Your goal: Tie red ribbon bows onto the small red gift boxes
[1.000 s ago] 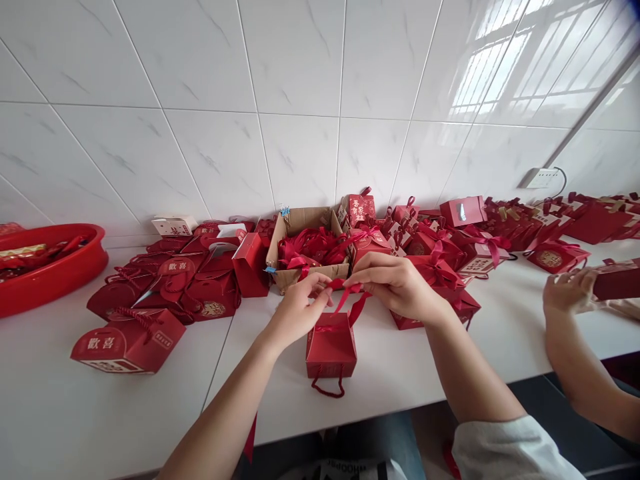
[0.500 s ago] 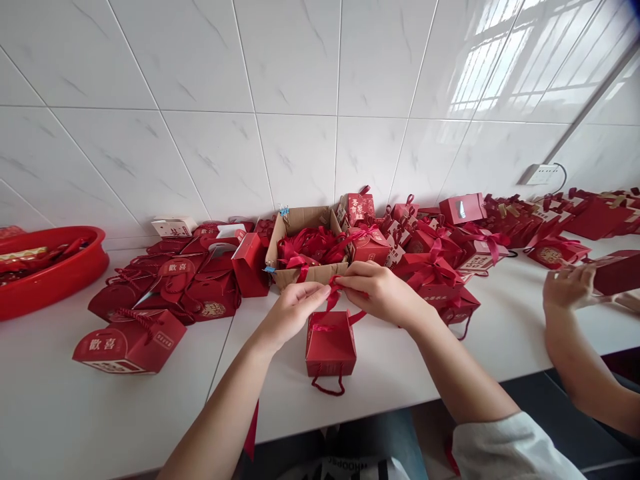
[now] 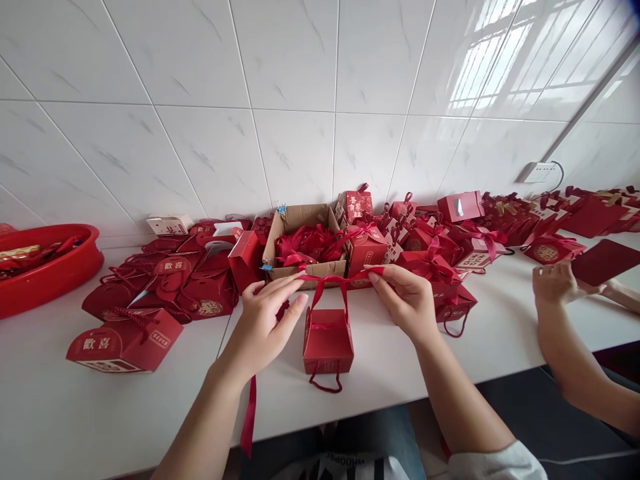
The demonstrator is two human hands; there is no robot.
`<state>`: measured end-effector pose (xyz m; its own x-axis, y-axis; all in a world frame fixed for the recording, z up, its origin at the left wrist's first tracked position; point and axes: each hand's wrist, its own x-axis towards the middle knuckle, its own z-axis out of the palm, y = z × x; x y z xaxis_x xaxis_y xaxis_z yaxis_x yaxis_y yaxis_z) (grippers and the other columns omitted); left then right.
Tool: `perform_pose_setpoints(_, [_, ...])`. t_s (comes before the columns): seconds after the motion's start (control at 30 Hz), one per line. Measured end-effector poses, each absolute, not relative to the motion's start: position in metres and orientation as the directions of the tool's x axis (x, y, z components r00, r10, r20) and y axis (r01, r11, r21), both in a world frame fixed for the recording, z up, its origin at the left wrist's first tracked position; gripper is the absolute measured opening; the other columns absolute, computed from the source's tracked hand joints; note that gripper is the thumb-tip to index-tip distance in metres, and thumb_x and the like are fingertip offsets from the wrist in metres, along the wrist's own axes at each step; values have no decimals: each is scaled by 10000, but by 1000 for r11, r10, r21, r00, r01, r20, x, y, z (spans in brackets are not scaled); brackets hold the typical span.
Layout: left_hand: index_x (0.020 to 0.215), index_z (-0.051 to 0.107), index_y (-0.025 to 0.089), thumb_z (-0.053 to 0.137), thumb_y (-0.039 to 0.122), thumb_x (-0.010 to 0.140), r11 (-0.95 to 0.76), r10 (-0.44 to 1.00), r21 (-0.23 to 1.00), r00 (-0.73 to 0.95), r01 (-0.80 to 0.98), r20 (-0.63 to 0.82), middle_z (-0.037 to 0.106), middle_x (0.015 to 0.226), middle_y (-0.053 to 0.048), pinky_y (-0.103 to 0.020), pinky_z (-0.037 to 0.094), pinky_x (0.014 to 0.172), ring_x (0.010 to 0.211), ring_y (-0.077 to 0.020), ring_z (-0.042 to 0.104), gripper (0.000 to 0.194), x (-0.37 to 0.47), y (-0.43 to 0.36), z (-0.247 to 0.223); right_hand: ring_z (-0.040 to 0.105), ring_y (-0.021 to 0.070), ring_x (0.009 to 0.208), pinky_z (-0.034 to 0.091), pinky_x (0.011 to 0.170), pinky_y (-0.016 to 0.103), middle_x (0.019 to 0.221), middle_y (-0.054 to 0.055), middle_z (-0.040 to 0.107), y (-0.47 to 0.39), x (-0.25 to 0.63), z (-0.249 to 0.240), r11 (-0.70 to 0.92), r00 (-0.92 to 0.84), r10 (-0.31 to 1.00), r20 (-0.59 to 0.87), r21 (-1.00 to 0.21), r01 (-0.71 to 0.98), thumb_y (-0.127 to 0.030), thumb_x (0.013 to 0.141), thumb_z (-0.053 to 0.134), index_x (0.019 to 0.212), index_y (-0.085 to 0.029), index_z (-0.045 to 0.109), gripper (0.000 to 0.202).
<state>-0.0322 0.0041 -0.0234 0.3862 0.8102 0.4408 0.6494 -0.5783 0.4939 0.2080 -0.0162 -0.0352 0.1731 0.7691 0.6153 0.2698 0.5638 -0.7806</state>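
Observation:
A red ribbon [image 3: 320,278] is stretched between my two hands, and its middle part runs down to a small red gift box [image 3: 329,340] on the table. My left hand [image 3: 270,317] pinches the ribbon at the left, and a long tail hangs below it over the table's front edge. On the other side my right hand [image 3: 406,298] holds the ribbon between thumb and fingers. The box stands upright in front of me, with a dark red cord handle [image 3: 326,389] hanging on its near side.
Behind the box stands a cardboard box [image 3: 330,269] of red ribbons. Finished-looking red boxes [image 3: 435,267] crowd the right, and more [image 3: 167,270] lie left near a red basin [image 3: 60,283]. At far right another person's hand [image 3: 556,283] holds a dark red box [image 3: 605,262].
My hands have moved apart from close together above the box, drawing the ribbon out sideways. The other person's dark red box has turned and tilted.

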Motion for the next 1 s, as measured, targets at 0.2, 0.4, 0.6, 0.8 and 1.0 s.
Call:
perform_pose_setpoints(0.2, [1228,609,269,464,462,914,-490,872,689,301,534,386,595,1325,-48,-426,331,1071,1258,-265,498,396,-36,-3,-30,659,182,936,513,862,352,1041,42,686,-11,190,-68,407,188,910,369,-882,-240,-418,915,524,902,-238,582,190])
perform_pose_setpoints(0.4, [1217,619,243,500,466,902,-403,913,843,215,357,346,583,1335,-57,-355,378,1073,1284,-237,482,404,-34,-5,-35,635,135,692,525,671,303,884,-10,654,-4,175,-83,250,83,967,240,-842,-478,-467,903,526,891,-255,490,215])
perform_pose_setpoints(0.6, [1227,607,221,505,534,877,-265,964,939,90,220,251,597,1307,-88,-341,495,934,1266,-265,496,480,-29,-9,-45,566,112,678,477,605,246,811,-21,626,-1,173,-71,272,118,962,247,-815,-512,-424,890,567,883,-245,523,185])
perform_pose_setpoints(0.8, [1206,623,209,509,540,873,-261,965,944,88,202,247,611,1282,-100,-345,484,947,1278,-272,482,483,-31,-12,-51,598,156,733,494,611,287,856,0,652,-2,172,-64,291,111,956,271,-832,-473,-436,882,573,881,-262,538,177])
perform_pose_setpoints(1.0, [1237,608,208,526,526,871,-256,966,957,74,139,248,633,1253,-103,-367,443,1003,1248,-277,516,491,-32,-13,-50,650,207,864,531,748,356,867,22,684,-8,175,-62,330,146,944,296,-865,-378,-450,882,566,873,-257,549,193])
